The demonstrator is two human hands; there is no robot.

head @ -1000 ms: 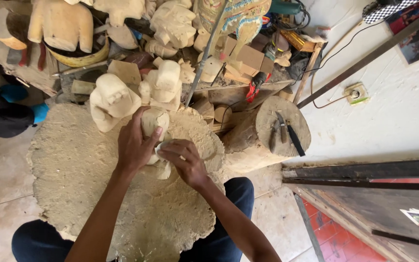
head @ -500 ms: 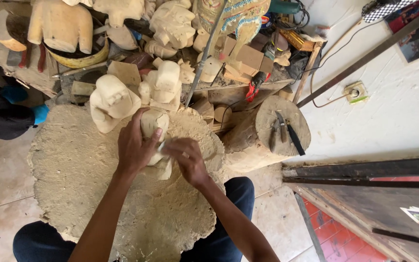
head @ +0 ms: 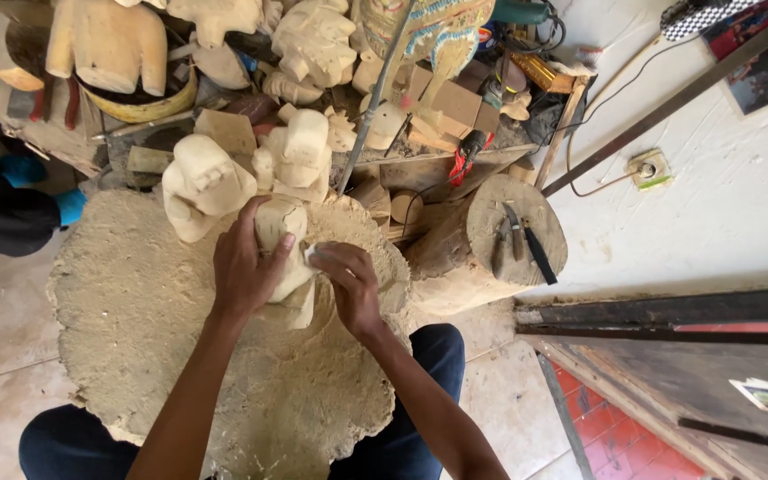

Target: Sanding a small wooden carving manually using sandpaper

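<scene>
Head view: pale, rough-carved wooden figure [head: 279,233]

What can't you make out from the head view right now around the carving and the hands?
- Small pale thing under the right hand: fingers cover it, kind unclear.
- Wooden carving: the left hand hides its near side.
- Tools on the log stump: too small to identify.
- Painted figure: cut off by the top edge.

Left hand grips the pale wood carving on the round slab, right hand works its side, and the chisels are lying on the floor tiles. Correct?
Not quite. The head view shows the chisels lying on top of the log stump, not on the floor tiles. The rest holds: the left hand grips the pale wood carving on the round slab, and the right hand works its side.
</scene>
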